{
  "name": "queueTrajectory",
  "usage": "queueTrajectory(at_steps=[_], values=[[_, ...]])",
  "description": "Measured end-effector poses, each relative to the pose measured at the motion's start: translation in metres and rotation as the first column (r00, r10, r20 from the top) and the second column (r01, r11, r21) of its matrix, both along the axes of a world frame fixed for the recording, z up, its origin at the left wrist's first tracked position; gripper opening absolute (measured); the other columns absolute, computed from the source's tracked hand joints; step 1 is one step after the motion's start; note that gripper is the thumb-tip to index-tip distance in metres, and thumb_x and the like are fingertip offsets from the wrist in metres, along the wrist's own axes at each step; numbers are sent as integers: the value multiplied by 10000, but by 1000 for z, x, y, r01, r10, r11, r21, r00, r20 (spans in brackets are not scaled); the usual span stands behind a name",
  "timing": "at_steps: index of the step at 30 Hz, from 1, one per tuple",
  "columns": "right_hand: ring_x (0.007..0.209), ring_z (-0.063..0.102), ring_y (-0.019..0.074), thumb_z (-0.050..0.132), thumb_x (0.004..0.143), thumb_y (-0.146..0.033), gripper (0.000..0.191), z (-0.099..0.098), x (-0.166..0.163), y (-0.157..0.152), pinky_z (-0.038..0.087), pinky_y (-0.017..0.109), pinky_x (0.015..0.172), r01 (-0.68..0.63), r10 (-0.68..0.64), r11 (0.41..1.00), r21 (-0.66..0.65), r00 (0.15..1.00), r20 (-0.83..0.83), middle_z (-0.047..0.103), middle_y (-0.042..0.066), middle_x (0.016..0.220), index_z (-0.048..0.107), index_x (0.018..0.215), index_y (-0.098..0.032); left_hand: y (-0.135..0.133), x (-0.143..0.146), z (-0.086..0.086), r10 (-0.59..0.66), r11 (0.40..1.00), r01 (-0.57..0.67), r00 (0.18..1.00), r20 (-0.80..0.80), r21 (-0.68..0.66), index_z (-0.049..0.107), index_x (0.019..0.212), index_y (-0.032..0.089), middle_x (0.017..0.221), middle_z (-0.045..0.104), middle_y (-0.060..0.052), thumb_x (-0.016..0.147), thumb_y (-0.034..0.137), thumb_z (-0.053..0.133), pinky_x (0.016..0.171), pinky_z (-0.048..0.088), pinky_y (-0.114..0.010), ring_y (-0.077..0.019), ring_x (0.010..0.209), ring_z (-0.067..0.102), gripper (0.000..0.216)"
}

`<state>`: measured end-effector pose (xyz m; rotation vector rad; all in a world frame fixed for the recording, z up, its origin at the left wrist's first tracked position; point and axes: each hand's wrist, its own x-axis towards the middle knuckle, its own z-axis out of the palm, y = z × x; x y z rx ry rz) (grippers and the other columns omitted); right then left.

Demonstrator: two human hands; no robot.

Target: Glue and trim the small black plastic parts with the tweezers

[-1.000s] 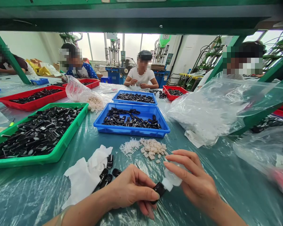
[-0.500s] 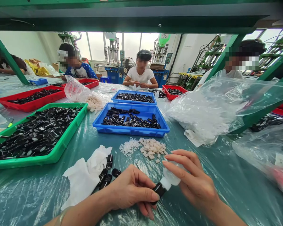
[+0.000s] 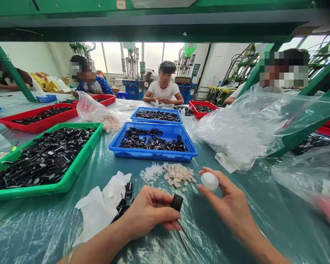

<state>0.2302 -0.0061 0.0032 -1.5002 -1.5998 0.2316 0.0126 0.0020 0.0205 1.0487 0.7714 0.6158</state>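
Glossy black part [image 3: 177, 202] and pale bottle [image 3: 209, 181] held apart

At the lower centre of the frame, our left hand [image 3: 151, 211] pinches the glossy black part between thumb and fingers; two thin dark prongs [image 3: 185, 240], like tweezers, slant from beneath it toward the bottom edge; right of centre, our right hand [image 3: 231, 201] is closed around the pale bottle, its rounded end facing us; between and above the hands, we see cream-coloured chips [image 3: 178, 174] heaped beside clear bits [image 3: 151, 173]; a white cloth [image 3: 104, 201] lies lower left.
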Motion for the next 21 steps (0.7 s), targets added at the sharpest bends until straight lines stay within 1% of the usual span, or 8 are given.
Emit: queueTrajectory(at_steps=[2,3,5,8,10,13,16,21], values=[[853,616,239,658,667,-376,352,-4,4,6,498,318,715,55,-82,986,-157,982,-170,668,57,955,602,973,-214,2,-2,2,73,997,-74,997,10,26,708,713,91,590,650,-45,593,220,742,510,495,-173,-142,567,645,180],[829,624,241,667,642,-394,353,-6,5,10,500,314,703,57,-103,978,-202,970,-222,676,57,927,609,934,-205,3,-3,2,105,994,-105,994,14,36,708,715,92,603,654,-46,591,218,745,511,495,-170,-143,576,647,180],[765,635,234,667,622,-407,342,-9,9,16,505,306,662,58,-123,970,-238,956,-266,683,57,865,610,881,-189,5,-4,4,152,987,-153,988,20,50,712,735,97,642,667,-52,595,218,748,522,498,-166,-142,592,651,188],[677,634,223,672,604,-393,329,-15,13,23,501,306,593,81,-160,959,-270,946,-283,680,50,777,611,847,-179,8,-6,6,201,977,-202,979,31,61,716,756,107,682,679,-54,609,222,745,533,496,-155,-130,602,651,189],[666,635,222,681,588,-374,315,-18,15,25,502,311,589,89,-177,954,-288,939,-296,681,46,765,611,830,-184,10,-7,8,220,973,-222,975,34,70,717,754,110,682,678,-52,614,221,743,529,491,-146,-124,602,648,181],[704,647,227,686,572,-353,321,-22,17,28,514,321,621,89,-188,950,-299,929,-320,694,56,824,597,837,-197,11,-7,9,232,969,-234,972,32,75,717,744,106,665,673,-51,616,222,743,524,487,-143,-122,599,644,174],[705,652,231,690,563,-352,364,-23,17,28,520,327,610,98,-197,950,-297,924,-327,698,69,856,580,874,-196,11,-8,9,233,969,-234,972,33,73,717,750,105,668,673,-52,615,221,744,523,488,-144,-124,601,644,180],[701,655,227,685,578,-375,486,-24,18,28,531,333,594,120,-195,962,-244,930,-312,695,89,888,539,994,-171,10,-7,9,236,969,-237,972,18,68,715,730,100,653,667,-51,602,227,751,521,489,-149,-131,601,646,184]])
